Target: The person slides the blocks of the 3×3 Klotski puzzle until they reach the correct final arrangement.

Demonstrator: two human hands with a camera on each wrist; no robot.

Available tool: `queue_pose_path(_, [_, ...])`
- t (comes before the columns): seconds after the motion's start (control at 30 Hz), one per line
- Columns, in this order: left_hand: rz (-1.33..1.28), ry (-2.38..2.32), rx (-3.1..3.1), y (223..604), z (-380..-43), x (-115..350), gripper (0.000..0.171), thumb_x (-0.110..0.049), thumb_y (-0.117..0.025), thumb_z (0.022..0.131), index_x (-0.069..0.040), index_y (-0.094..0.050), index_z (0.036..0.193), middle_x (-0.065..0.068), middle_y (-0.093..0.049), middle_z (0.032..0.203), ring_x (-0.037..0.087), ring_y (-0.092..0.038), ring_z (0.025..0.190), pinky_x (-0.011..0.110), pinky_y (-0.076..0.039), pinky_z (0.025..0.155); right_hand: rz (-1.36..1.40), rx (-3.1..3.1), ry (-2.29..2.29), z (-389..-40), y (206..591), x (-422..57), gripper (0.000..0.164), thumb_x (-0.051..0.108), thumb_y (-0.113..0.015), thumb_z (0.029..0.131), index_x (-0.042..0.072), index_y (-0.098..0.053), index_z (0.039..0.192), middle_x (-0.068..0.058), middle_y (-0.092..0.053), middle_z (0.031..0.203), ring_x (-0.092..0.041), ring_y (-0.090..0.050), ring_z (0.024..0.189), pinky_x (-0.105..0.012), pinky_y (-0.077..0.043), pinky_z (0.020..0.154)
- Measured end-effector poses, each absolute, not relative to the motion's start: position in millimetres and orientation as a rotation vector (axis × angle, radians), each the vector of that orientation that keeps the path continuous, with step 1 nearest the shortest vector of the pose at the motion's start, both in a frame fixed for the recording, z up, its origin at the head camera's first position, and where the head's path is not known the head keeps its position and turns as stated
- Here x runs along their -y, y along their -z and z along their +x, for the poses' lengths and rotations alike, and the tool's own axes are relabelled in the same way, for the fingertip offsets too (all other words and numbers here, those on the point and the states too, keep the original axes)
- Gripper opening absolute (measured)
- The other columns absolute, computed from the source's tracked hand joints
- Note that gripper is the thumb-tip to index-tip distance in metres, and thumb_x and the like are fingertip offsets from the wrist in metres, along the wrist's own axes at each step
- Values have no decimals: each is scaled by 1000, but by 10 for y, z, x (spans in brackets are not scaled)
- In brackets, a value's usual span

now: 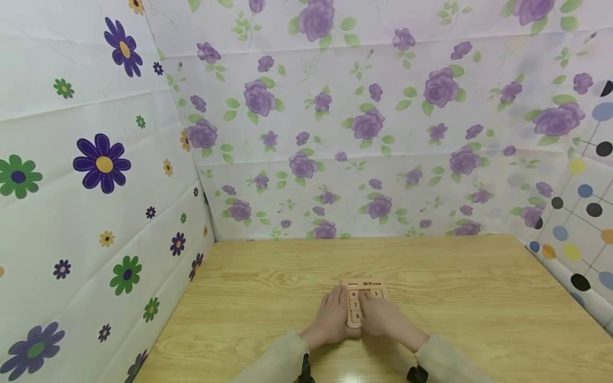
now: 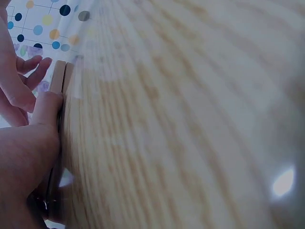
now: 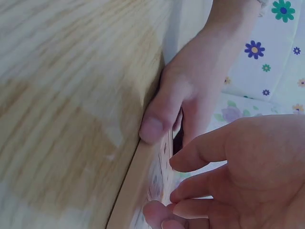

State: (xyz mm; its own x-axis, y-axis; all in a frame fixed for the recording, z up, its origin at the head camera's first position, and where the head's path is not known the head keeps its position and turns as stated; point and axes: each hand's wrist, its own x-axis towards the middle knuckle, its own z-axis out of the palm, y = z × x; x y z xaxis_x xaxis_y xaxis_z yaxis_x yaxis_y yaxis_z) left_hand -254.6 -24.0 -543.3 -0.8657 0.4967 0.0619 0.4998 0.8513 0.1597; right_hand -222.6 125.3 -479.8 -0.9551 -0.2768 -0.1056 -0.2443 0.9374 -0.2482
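Observation:
A pale wooden number sliding puzzle (image 1: 346, 282) lies flat on the table, its tiles 4, 7, 8 and 1 showing in the head view. My left hand (image 1: 332, 317) grips its left side, the thumb (image 3: 153, 128) against the near edge and the fingers along the left edge. Over the tiles, my right hand (image 1: 383, 317) reaches in from the right and touches them with its fingertips. That hand covers the middle and lower right of the board. In the left wrist view only the puzzle's side edge (image 2: 57, 76) shows.
The wood-grain table (image 1: 268, 282) extends around the puzzle on all sides. Flower-printed cloth (image 1: 287, 133) hangs behind, daisy cloth (image 1: 72, 223) at the left and dotted cloth (image 1: 584, 213) at the right. Each wrist wears a dark strapped device (image 1: 417, 373).

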Motion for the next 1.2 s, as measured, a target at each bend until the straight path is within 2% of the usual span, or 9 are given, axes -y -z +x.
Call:
queue_pose_path(0.13, [-807,337,2994,5425,-2539,239,117,-69,-66,75,8,-20,149,26,-27,155,34,-29,145,46,-28,120,-370,-2963,343,-2235,4784,-1329,64,17,-64,86,-11,-41,139,-29,-45,143,-38,-63,101,-47,-58,73])
queue_pose_path(0.23, [-808,358,2994,5419,-2538,237,118,-70,-66,75,9,-19,150,26,-27,155,34,-28,145,46,-27,120,-352,-2975,308,-2241,4784,-1378,62,16,-63,88,-12,-41,138,-30,-45,142,-30,-62,85,-41,-56,61])
queue_pose_path(0.33, [-806,359,3003,5426,-2546,235,118,-70,-64,75,8,-18,150,25,-26,155,34,-28,145,45,-27,120,-323,-2978,295,-2235,4799,-1416,59,17,-61,90,-13,-42,138,-30,-46,141,-23,-54,68,-33,-48,49])
queue_pose_path(0.47, [-801,359,3006,5441,-2555,236,119,-71,-63,75,8,-17,150,25,-26,156,33,-27,145,45,-27,120,-307,-2979,283,-2227,4814,-1447,58,17,-60,90,-13,-43,137,-30,-46,141,-20,-51,63,-30,-42,46])
queue_pose_path(0.73, [-799,362,3005,5454,-2562,225,118,-72,-64,75,7,-18,150,24,-27,156,33,-28,145,45,-26,120,-315,-2980,247,-2215,4796,-1435,57,18,-60,90,-12,-45,136,-29,-49,138,-25,-57,75,-38,-53,56])
queue_pose_path(0.97, [-783,364,3022,5442,-2547,234,117,-71,-64,75,6,-18,151,23,-26,156,32,-27,146,45,-26,121,-333,-2999,258,-2209,4811,-1374,57,15,-62,87,-11,-46,135,-26,-51,136,-24,-57,78,-36,-53,55])
queue_pose_path(1.2, [-787,360,3010,5429,-2533,245,116,-69,-65,75,6,-19,150,24,-27,156,32,-27,145,45,-28,120,-324,-2976,275,-2231,4825,-1297,61,19,-64,87,-10,-46,137,-24,-51,138,-31,-61,97,-46,-58,71])
